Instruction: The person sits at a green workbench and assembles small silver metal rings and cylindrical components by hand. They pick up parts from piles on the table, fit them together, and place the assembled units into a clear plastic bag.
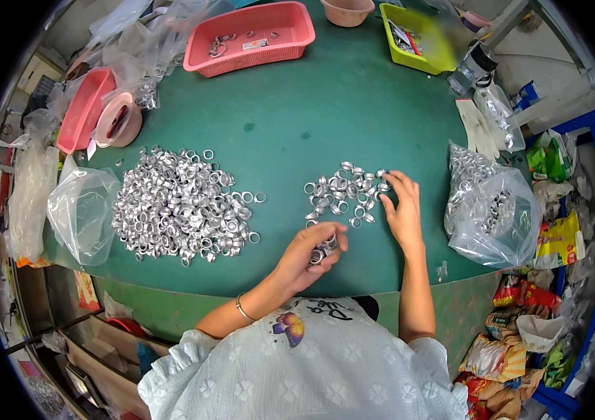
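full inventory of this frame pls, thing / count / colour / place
large ring pile: one, silver, table left
small ring pile: one, silver, table centre
table: one, green
baskets: two, pink-red, far side and left
tray: one, yellow-green, far right
bowl: one, pink, far edge
bag of rings: one, clear, right
empty bag: one, clear, left
left hand: holds several rings
right hand: fingers on small ring pile

Two ring piles (180, 206), three pink baskets (250, 36), two hands (404, 210).
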{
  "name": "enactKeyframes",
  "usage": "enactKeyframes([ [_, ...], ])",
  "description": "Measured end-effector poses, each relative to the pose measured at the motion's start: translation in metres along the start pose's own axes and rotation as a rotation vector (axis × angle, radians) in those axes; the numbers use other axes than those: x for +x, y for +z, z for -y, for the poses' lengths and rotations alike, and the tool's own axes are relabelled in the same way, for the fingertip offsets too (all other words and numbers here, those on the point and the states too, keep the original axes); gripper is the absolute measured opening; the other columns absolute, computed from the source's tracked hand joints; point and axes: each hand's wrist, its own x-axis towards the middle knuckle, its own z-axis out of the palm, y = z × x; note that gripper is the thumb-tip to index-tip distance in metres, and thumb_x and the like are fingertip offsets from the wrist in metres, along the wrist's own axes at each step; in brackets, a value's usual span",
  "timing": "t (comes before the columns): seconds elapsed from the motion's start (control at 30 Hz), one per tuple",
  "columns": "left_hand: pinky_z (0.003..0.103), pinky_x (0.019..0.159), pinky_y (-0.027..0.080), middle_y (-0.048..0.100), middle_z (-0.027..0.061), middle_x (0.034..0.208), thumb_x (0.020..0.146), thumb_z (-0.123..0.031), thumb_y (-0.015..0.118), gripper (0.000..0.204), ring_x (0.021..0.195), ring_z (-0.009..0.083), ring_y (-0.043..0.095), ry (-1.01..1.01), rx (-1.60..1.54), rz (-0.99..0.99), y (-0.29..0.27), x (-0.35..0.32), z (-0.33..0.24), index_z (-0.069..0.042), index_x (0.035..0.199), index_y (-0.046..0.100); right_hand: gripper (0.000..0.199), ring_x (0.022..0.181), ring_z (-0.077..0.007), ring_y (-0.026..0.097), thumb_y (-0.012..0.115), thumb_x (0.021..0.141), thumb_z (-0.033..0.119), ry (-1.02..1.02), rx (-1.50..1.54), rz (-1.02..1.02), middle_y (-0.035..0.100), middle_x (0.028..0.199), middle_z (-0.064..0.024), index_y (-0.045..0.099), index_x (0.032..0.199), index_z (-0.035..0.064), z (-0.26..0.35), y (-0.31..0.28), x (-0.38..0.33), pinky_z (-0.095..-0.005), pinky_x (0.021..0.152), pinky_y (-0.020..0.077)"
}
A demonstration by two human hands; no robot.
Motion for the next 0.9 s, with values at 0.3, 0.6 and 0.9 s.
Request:
enactKeyframes([
  [0.3,0.014,0.035,0.024,0.053,0.0071,0.086,0.087,-0.012,0.056,0.012,0.054,0.007,0.04,0.105,0.16,-0.034,-0.002,0.006,0.012,-0.002,0.092,0.058,0.006,0.059,-0.0178,0.051,0.065,0.073,-0.001,0.356,0.292,-0.092,0.055,0.079,-0.0097,0.06,0.077,-0.0029,-0.001,-0.001,-0.019,-0.0277,0.055,0.042],
  [0.6,0.015,0.035,0.027,0.053,0.0062,0.082,0.086,-0.014,0.059,0.017,0.061,0.0103,0.05,0.042,0.133,-0.098,0.005,0.009,0.014,-0.001,0.095,0.059,0.016,0.079,-0.0248,0.053,0.062,0.075,0.001,0.082,-0.171,0.007,0.055,0.086,-0.0109,0.059,0.09,-0.002,-0.007,0.001,-0.033,-0.0342,0.069,0.043],
  [0.9,0.015,0.045,0.031,0.054,-0.0019,0.078,0.079,-0.007,0.066,0.03,0.066,0.0051,0.051,0.17,0.402,-0.099,0.019,0.011,0.016,-0.005,0.108,0.06,0.023,0.075,-0.0128,0.055,0.057,0.086,0.006,0.691,1.637,0.113,0.06,0.093,-0.0105,0.052,0.106,-0.002,0.033,-0.019,-0.047,-0.0235,0.065,0.044],
])
